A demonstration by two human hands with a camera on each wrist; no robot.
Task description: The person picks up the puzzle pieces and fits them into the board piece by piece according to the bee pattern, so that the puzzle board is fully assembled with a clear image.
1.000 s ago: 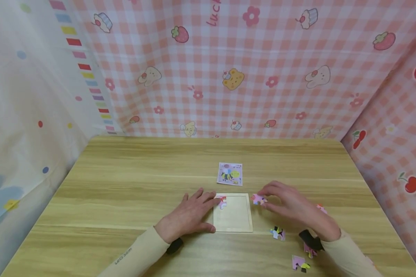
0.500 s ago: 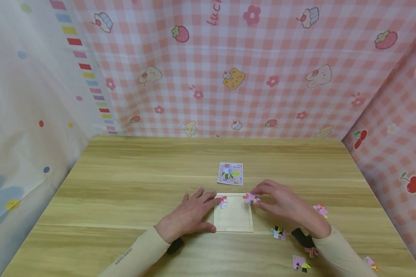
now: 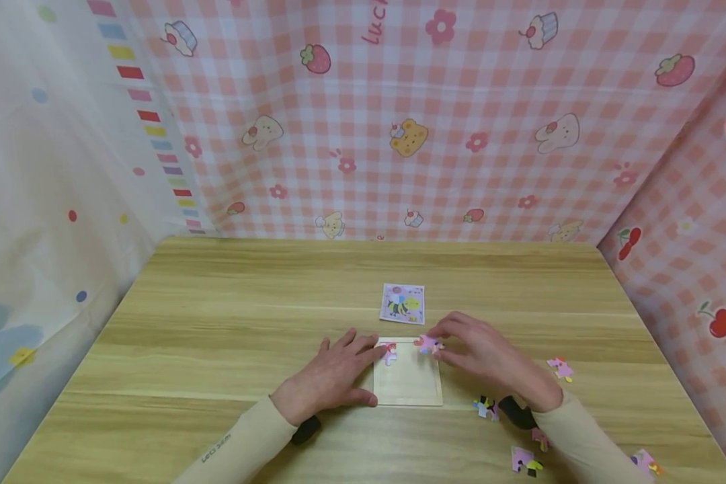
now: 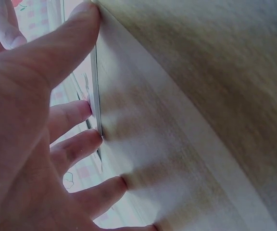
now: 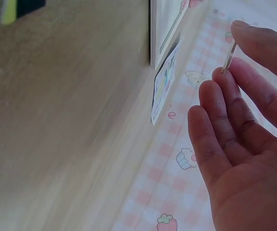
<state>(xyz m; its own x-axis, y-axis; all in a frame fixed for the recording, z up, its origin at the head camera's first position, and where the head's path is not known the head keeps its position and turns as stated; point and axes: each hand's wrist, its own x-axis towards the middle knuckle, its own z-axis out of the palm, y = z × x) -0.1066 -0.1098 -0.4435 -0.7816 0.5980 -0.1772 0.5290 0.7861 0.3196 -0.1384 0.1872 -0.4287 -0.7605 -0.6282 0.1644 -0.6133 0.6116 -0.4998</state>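
Note:
In the head view a square wooden puzzle tray (image 3: 407,386) lies on the table with a pink puzzle piece (image 3: 390,357) in its far left corner. My left hand (image 3: 333,373) rests at the tray's left edge, fingers spread. Its index fingertip is on the corner piece, and the thumb sits by the near left corner. Over the tray's far right part, my right hand (image 3: 484,349) pinches another pink puzzle piece (image 3: 427,344) between thumb and fingers. The right wrist view shows this held piece (image 5: 229,57) edge-on, apart from the tray (image 5: 154,36).
Behind the tray lies a square bee picture card (image 3: 402,304). Several loose puzzle pieces are scattered to the right, among them a blue and black one (image 3: 486,407), a purple one (image 3: 525,461) and a pink one (image 3: 560,368). Patterned curtains (image 3: 363,121) surround the table.
My right hand has moved left with its pinched puzzle piece, from beside the tray to over its far right part. The left hand has stayed in place.

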